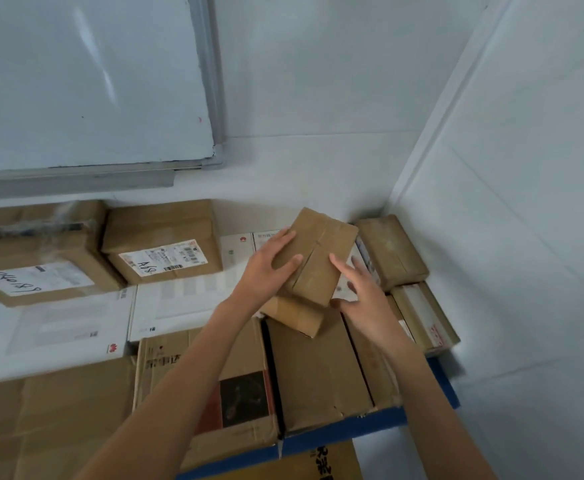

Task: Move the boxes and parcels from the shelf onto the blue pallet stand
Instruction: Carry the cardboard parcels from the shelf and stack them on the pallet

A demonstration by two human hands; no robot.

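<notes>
A small taped brown parcel [318, 254] lies tilted on top of the stacked boxes, resting on another small brown box [294, 315]. My left hand [269, 268] lies flat on its left side and top, fingers spread. Just off the parcel's near right corner is my right hand [359, 289], fingers apart; whether it touches the parcel I cannot tell. The blue pallet stand [380, 420] shows as a blue edge under the boxes at the lower right.
Large brown cartons [318, 372] fill the near side, white flat boxes [179, 299] the middle, labelled brown boxes [165, 244] the back left. More small parcels [392, 251] sit in the right corner. White walls close in behind and right; a whiteboard [86, 81] hangs above.
</notes>
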